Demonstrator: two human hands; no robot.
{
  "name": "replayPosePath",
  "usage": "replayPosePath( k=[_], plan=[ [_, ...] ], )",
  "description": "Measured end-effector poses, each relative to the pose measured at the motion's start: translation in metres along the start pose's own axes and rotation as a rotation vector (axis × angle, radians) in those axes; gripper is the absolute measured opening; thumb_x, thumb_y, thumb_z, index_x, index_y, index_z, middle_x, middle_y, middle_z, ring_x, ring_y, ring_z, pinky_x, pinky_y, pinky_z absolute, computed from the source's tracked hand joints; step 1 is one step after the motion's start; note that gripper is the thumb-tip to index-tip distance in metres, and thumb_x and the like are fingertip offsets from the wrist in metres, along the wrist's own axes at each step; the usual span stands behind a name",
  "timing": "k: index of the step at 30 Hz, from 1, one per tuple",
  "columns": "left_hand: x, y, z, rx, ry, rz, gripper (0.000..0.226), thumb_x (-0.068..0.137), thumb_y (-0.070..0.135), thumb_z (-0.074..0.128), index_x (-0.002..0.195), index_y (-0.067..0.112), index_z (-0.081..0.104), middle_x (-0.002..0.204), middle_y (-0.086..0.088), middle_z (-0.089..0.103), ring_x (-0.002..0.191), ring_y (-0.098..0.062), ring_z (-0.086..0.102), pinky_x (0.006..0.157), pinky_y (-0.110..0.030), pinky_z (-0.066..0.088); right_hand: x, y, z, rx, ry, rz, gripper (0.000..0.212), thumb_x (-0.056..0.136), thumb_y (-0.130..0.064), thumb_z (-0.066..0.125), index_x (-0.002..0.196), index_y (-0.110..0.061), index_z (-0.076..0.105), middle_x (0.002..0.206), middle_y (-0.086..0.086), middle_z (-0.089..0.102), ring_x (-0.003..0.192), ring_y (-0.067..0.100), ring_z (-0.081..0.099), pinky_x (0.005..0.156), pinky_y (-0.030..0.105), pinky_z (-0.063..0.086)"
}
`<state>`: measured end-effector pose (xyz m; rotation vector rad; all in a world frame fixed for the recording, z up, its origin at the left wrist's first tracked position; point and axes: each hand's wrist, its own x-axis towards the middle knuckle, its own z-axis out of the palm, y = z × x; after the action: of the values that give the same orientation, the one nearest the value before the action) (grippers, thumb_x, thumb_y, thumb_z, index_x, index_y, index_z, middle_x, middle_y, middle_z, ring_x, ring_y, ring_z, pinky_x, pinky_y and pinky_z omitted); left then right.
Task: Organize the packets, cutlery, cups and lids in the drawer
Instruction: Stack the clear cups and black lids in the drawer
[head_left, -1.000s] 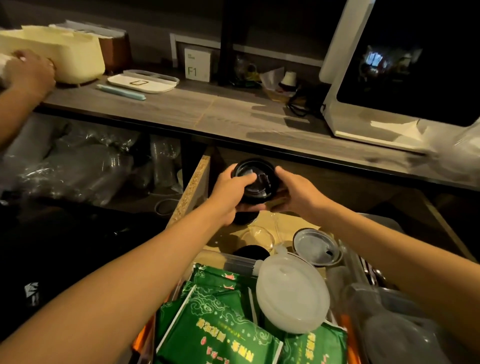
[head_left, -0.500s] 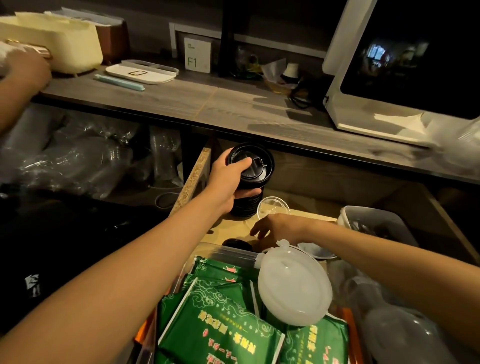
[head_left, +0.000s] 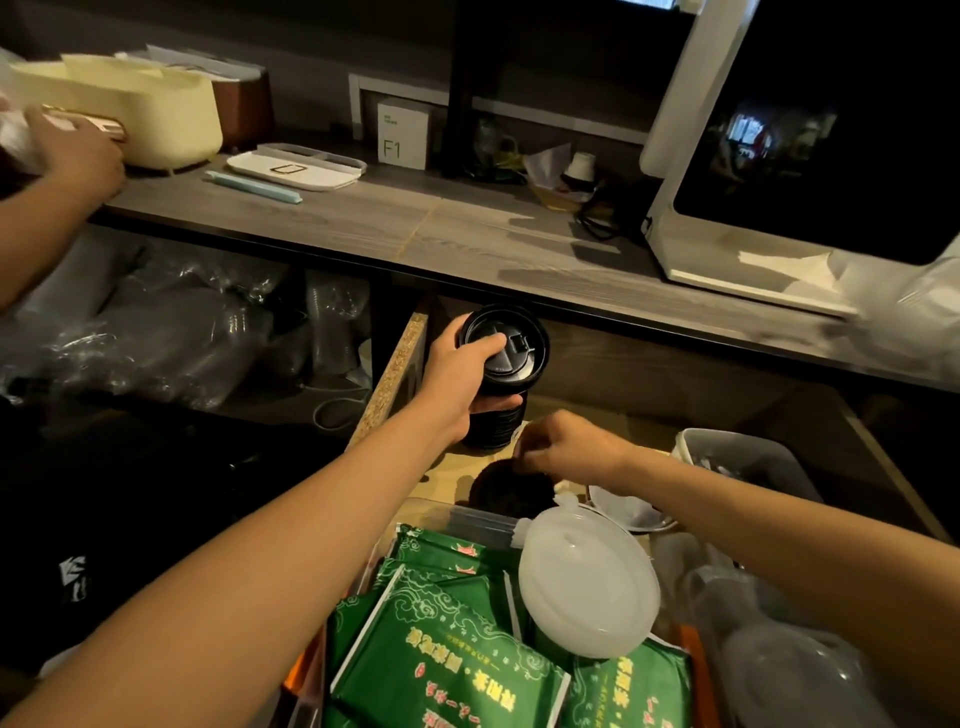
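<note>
— hands have split up since a second ago? both were on the stack of black lids (head_left: 501, 374) back then.

— yes. the right hand (head_left: 563, 446) let go of the stack and dropped down to the drawer floor (head_left: 457, 470). now it hovers over a loose black lid (head_left: 511, 491) lying flat there, fingers bent down toward its far edge. whether they actually pinch it i cannot tell, it's dark and blurred there.

— and the left hand (head_left: 460, 376)?

— still wrapped around the upper part of the stack, thumb across the top lid, fingers curled round the side. the stack stands upright in the back left corner of the drawer, bottom apparently on the floor.

— so what does that mean for the job?

— my reading: the black lids are being gathered into one column, left steadying, right fetching strays. that one loose lid looks like the next to go on.

— anything else waiting?

— plenty. green packets (head_left: 447, 654) piled in front, a translucent round lid (head_left: 589, 582) resting on them, a clear lid (head_left: 631, 512) just right of the black one, and a grey bin (head_left: 748, 467) at the right, contents too dim to name.
</note>
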<state>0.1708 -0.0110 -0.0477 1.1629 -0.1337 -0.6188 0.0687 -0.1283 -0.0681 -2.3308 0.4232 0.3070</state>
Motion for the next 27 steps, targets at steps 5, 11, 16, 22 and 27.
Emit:
replayPosePath(
  k=[5,11,16,22,27],
  plan=[
    [-0.002,-0.003,0.001,0.055,-0.011,-0.011,0.027,0.097,0.014,0.062,0.105,0.038,0.053,0.113,-0.004,0.059,0.093,-0.026,0.064,0.057,-0.038,0.06,-0.026,-0.008,-0.033,0.27,0.368,-0.073,0.004,0.086,-0.012,0.071,0.084,-0.011,0.067,0.073,0.002,0.069,0.071,0.013,0.067,0.058,0.019,0.052],
    [-0.005,-0.006,0.004,0.127,-0.095,0.03,0.025,0.099,0.014,0.06,0.111,0.035,0.058,0.116,-0.002,0.062,0.103,-0.021,0.063,0.056,-0.03,0.058,-0.047,-0.008,-0.06,0.474,0.686,-0.174,0.004,0.089,-0.016,0.069,0.091,-0.013,0.071,0.086,0.007,0.073,0.084,0.019,0.07,0.076,0.031,0.058],
    [-0.015,-0.006,0.011,0.202,-0.255,-0.104,0.018,0.101,0.043,0.053,0.111,0.031,0.062,0.119,-0.006,0.064,0.101,-0.026,0.065,0.059,-0.037,0.06,-0.036,-0.006,-0.052,0.454,0.81,-0.121,0.004,0.089,-0.018,0.07,0.088,-0.015,0.071,0.082,0.003,0.07,0.078,0.013,0.067,0.059,0.018,0.053],
    [-0.018,-0.012,0.01,0.283,-0.408,-0.168,0.033,0.098,0.052,0.051,0.117,0.027,0.062,0.117,-0.01,0.068,0.104,-0.028,0.069,0.074,-0.043,0.062,-0.011,-0.002,-0.039,0.402,0.767,-0.063,0.007,0.089,-0.019,0.07,0.085,-0.013,0.069,0.081,0.004,0.069,0.078,0.017,0.068,0.059,0.021,0.052],
    [-0.013,-0.013,0.01,0.396,-0.384,-0.118,0.019,0.103,0.03,0.053,0.121,0.029,0.058,0.12,-0.009,0.062,0.103,-0.03,0.066,0.059,-0.036,0.061,-0.015,0.0,-0.044,0.428,0.616,-0.099,0.009,0.09,-0.02,0.068,0.086,-0.012,0.068,0.077,0.001,0.066,0.069,0.01,0.064,0.055,0.018,0.048]
  ],
)
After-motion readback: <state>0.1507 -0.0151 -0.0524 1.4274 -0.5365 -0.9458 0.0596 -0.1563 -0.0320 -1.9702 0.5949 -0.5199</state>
